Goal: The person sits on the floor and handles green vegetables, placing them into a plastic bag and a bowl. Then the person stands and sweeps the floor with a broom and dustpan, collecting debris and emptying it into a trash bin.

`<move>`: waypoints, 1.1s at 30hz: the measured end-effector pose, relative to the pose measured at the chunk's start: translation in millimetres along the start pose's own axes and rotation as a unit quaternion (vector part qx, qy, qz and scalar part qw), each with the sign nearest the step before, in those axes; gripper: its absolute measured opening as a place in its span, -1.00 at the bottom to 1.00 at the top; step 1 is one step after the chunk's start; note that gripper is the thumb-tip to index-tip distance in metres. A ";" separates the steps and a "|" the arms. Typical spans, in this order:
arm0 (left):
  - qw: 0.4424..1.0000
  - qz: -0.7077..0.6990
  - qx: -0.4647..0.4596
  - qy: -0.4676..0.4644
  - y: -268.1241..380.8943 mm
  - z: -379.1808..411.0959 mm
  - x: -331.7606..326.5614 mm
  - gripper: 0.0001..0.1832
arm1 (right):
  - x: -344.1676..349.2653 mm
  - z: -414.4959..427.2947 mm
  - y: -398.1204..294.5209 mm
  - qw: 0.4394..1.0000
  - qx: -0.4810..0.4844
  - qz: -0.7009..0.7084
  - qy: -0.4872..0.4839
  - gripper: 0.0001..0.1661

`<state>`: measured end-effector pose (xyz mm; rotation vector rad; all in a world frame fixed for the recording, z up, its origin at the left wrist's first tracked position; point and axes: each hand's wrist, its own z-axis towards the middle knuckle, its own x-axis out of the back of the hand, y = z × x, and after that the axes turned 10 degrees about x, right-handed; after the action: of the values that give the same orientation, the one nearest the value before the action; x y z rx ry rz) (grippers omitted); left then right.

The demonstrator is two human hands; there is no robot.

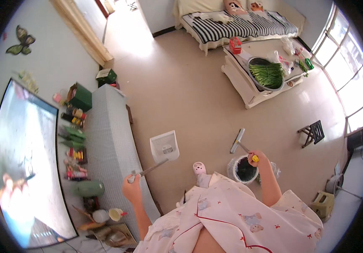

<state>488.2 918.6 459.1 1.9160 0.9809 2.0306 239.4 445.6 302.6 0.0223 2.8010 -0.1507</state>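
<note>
My left hand [132, 188] grips the upper end of a long-handled dustpan's handle. The white dustpan [158, 144] has a comb of teeth at its back and hangs over or rests on the floor; I cannot tell which. In my right hand [260, 161] is the yellow-ended handle of a long-handled floor sweeper. Its straight, narrow head [236, 143] lies ahead of that hand, on or close to the floor. Below the right hand stands a white bin [243, 180] with a clear plastic liner and a dark inside.
A cloth-covered cabinet [110, 126] with several items runs along the left, beside a television [33, 158]. A low table [244, 85] bears a basin of green stalks [267, 74]. A folding stool [312, 132] stands right; a striped-covered sofa [225, 28] is behind.
</note>
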 end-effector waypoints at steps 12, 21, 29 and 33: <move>0.999 -0.018 -0.005 -0.047 147.1 218.8 -81.7 -0.61 | -107.1 120.3 -4.4 0.981 0.014 -0.175 0.079 -0.67; 0.993 0.037 -0.071 -0.081 232.9 388.1 -190.1 -0.63 | -167.2 206.8 -19.5 0.968 -0.066 -0.204 0.130 -0.53; 0.984 0.123 -0.079 -0.101 312.3 522.2 -243.2 -0.67 | -399.0 295.7 -116.0 0.978 0.094 0.037 0.185 -0.85; 0.975 0.172 -0.100 -0.094 332.5 596.7 -283.3 -0.67 | -562.3 370.2 -163.9 0.960 0.081 -0.076 0.256 -0.85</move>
<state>1193.1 707.3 386.1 2.2332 0.4034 1.9745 886.5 244.3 157.8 -0.1356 3.2977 -0.4724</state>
